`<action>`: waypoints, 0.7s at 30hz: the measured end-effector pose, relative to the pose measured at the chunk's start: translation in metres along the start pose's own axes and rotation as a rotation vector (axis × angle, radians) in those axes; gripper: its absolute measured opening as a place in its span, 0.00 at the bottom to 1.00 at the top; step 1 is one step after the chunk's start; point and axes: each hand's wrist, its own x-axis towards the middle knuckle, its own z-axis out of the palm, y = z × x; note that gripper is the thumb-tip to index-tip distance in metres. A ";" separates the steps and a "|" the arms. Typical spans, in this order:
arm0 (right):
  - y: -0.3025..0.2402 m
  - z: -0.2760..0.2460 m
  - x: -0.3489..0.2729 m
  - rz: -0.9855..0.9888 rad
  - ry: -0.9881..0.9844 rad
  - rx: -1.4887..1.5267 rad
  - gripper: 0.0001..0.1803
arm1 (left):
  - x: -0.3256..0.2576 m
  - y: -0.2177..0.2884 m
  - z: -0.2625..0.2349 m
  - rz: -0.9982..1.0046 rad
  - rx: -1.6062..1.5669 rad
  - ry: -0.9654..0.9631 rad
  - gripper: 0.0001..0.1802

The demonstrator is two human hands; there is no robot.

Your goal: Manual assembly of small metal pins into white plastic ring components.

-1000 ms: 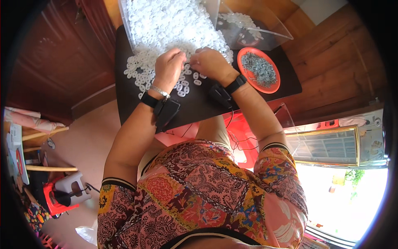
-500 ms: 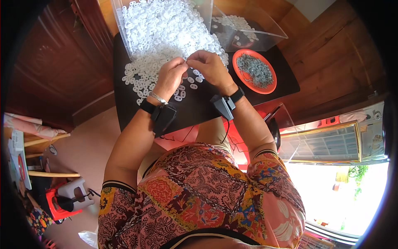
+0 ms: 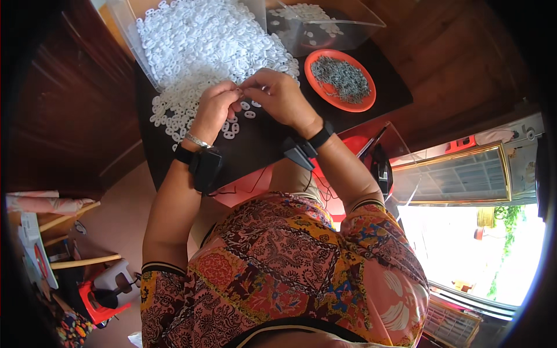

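Note:
My left hand [image 3: 214,109] and my right hand [image 3: 281,100] meet fingertip to fingertip over the near edge of a heap of small white oval pieces [image 3: 200,43], each with two holes. Both are closed in a pinch. Whatever lies between the fingers is too small and too covered to make out. Beside my left wrist and under my fingers several loose white pieces [image 3: 230,129] lie on the dark tabletop [image 3: 255,145]. To the right stands an orange plate [image 3: 366,107] holding a pile of small grey metal pieces [image 3: 342,79], apart from both hands.
A tipped clear plastic bin [image 3: 132,46] backs the white heap. Another clear container [image 3: 360,26] stands behind the plate, with white pieces seen through it. Wooden panels [image 3: 458,64] rise at the right. A red stool [image 3: 96,307] is on the floor at lower left.
The table and its contents have shifted left and up in view as the head turned. My hands stay pinched together, the fingertips slightly apart from their earlier pose.

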 end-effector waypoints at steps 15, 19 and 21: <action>0.067 -0.128 -0.021 0.128 -0.218 -0.740 0.06 | 0.000 0.002 0.000 -0.021 -0.033 0.083 0.08; 0.074 -0.124 -0.022 0.010 -0.242 -0.849 0.07 | 0.001 0.002 0.000 -0.010 -0.022 0.083 0.09; 0.070 -0.123 -0.018 -0.015 -0.282 -0.904 0.07 | 0.001 0.002 0.000 -0.019 -0.029 0.081 0.08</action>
